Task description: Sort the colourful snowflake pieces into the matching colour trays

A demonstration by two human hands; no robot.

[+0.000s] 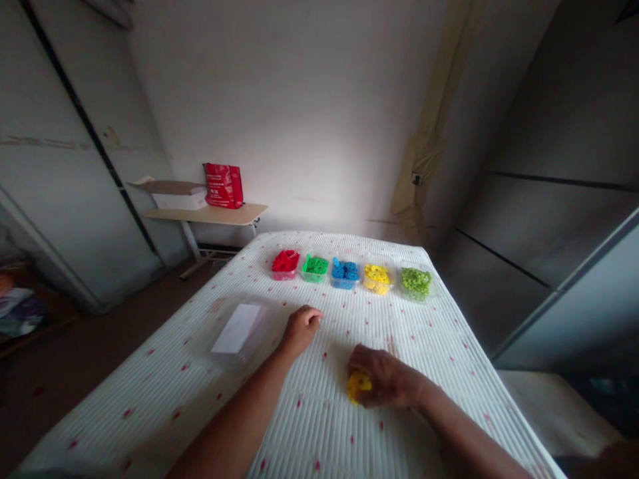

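My right hand [382,378] is closed around some yellow pieces [359,384] low over the middle of the table. They look like the small plastic pieces in the yellow tub, but their exact shape is blurred. To the left and farther forward, my left hand [301,324] rests with its fingers curled in, and nothing shows in it. Beyond both hands stand clear plastic tubs in a row: red pieces [285,261], green pieces [315,265], blue pieces [345,270], yellow pieces [377,275] and light green pieces [416,282].
Left of my left hand lies a clear plastic tray or lid with a white rectangle [236,328]. A ribbed white cloth with red marks [319,426] covers the table. At the back left, a side table [224,214] bears a white box [180,198] and a red bag [223,186].
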